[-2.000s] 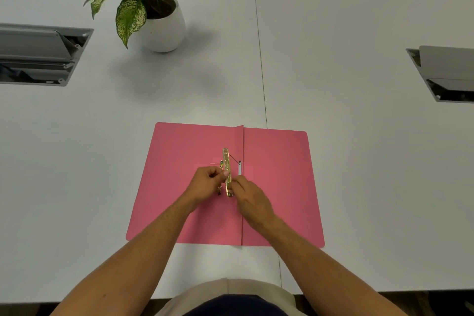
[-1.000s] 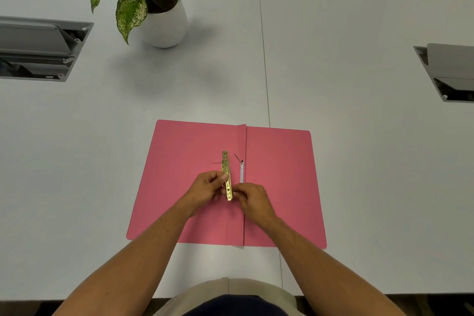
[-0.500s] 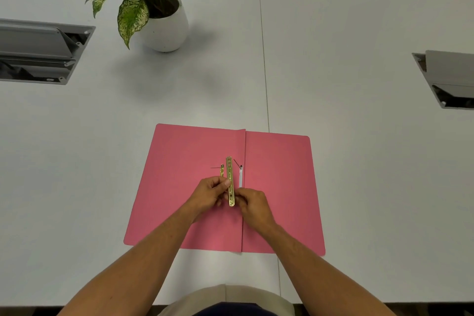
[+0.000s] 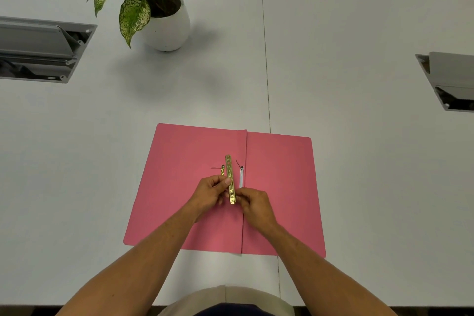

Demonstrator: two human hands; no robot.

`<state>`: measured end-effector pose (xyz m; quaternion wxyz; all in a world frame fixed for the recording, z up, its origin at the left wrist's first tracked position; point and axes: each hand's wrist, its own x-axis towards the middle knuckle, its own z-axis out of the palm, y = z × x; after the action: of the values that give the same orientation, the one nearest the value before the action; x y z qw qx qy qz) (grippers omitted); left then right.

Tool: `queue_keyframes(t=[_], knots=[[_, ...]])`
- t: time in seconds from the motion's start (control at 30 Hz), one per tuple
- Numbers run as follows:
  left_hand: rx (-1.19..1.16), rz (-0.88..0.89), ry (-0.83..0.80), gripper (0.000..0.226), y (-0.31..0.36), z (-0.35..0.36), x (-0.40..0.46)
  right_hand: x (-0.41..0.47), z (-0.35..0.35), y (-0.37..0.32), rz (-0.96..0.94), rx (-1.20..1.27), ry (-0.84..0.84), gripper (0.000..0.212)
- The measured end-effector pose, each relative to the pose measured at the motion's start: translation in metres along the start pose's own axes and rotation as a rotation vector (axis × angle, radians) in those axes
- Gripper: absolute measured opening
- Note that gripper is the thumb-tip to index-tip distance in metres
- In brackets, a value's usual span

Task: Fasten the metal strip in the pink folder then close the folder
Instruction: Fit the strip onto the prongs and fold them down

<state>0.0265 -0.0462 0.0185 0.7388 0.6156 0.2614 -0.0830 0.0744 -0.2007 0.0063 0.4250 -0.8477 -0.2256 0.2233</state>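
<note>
Since two seconds earlier I had straightened the gold metal strip [image 4: 230, 178] so it ran away from me, parallel to the spine of the open pink card folder [image 4: 279, 187] lying on the white table [image 4: 359, 136]. My left hand [image 4: 209, 194] pinched its middle and my right hand [image 4: 252, 204] gripped its near end, both closed on it. A small gold prong [image 4: 222, 170] stood just left of the strip; the fastening, I judged, depended on lowering the strip onto it.

Both hands [image 4: 232, 195] on metal strip [image 4: 230, 178] over open pink folder [image 4: 179, 187]
</note>
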Motion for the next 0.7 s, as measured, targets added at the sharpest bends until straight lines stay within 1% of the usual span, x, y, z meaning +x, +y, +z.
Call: queue_keyframes(t=[0.2,0.3,0.43,0.57,0.7], knots=[[-0.007,-0.007,-0.003,0.021,0.004,0.004,0.001,0.002,0.003,-0.001,0.002,0.010,0.034,0.027],[0.021,-0.008,-0.002,0.020,0.006,0.004,0.002,0.001,0.002,0.001,-0.007,0.034,0.037,0.023],[0.046,-0.017,-0.008,0.019,0.006,0.008,0.001,0.001,0.003,0.002,-0.007,0.041,0.023,0.024],[0.050,-0.016,-0.012,0.018,0.007,0.011,0.001,0.001,0.001,0.004,0.063,0.109,0.014,0.022],[0.048,-0.018,-0.018,0.019,0.010,0.012,0.002,0.011,-0.010,0.002,0.174,0.204,0.122,0.032]])
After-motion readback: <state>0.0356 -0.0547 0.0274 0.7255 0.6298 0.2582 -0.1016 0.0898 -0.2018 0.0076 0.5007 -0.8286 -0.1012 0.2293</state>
